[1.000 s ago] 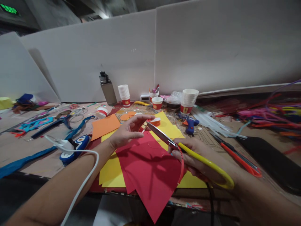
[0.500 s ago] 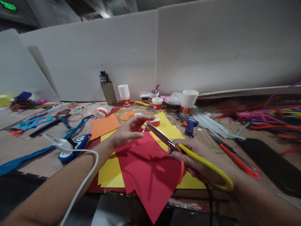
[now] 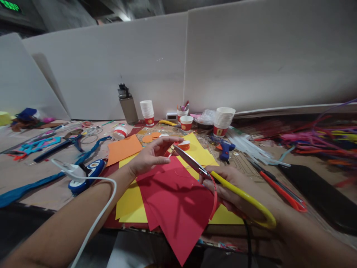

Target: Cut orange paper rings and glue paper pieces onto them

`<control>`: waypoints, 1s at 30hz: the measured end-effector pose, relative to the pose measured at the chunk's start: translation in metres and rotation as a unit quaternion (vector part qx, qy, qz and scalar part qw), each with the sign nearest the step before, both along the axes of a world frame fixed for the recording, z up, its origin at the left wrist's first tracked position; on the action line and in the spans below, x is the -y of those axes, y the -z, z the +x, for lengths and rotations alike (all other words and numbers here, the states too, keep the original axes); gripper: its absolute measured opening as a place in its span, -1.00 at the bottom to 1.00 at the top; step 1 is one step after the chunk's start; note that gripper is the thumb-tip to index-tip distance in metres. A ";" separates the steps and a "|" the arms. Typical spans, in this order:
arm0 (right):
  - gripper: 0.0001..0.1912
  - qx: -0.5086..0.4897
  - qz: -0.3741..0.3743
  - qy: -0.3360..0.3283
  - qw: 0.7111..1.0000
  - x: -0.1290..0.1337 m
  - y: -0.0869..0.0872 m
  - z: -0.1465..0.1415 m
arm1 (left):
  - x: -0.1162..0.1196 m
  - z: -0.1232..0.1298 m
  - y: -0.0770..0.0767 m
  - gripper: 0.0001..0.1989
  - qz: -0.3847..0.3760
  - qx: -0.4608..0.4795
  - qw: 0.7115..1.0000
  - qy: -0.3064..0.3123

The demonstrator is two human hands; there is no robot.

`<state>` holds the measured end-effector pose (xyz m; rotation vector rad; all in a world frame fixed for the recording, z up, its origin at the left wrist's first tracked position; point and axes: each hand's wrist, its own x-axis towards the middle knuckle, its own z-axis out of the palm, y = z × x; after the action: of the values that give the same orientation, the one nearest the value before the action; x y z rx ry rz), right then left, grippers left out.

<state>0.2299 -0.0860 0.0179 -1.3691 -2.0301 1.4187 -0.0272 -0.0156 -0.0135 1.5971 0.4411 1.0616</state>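
My left hand [image 3: 152,154] is closed on a small red, white and gold piece of paper cup [image 3: 171,149], mostly hidden by the fingers. In my right hand [image 3: 227,182] is a pair of scissors [image 3: 192,160] with yellow handles, blades pointing up and left. Their tips touch the cup piece. A thin curled red strip [image 3: 215,201] dangles by the right hand. Beneath both hands lie red paper sheets [image 3: 178,219] on top of yellow sheets [image 3: 131,204]. A cut red-and-white cup part [image 3: 184,144] rests just behind the blade tips.
Cup stacks [image 3: 223,121] and a bottle [image 3: 128,108] stand along the white board. A blue glue gun [image 3: 226,150], a red-handled tool [image 3: 283,190] and a dark phone-like slab [image 3: 320,197] lie right. Orange paper [image 3: 124,149] and a blue-and-white device [image 3: 89,176] are left. A white cable crosses my left forearm.
Hardly anything differs. The red strip's lower end has swung slightly left; the hands, scissors and cup piece keep nearly the same places.
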 end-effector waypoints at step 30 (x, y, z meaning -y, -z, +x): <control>-0.64 -0.029 -0.022 0.015 0.999 0.000 0.006 -0.003 | 0.001 0.002 -0.003 -0.52 0.004 0.017 1.000 0.004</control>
<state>0.2273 -0.0863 0.0115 -1.3549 -1.9450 1.4794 -0.0249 -0.0164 -0.0101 1.5853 0.4084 1.0848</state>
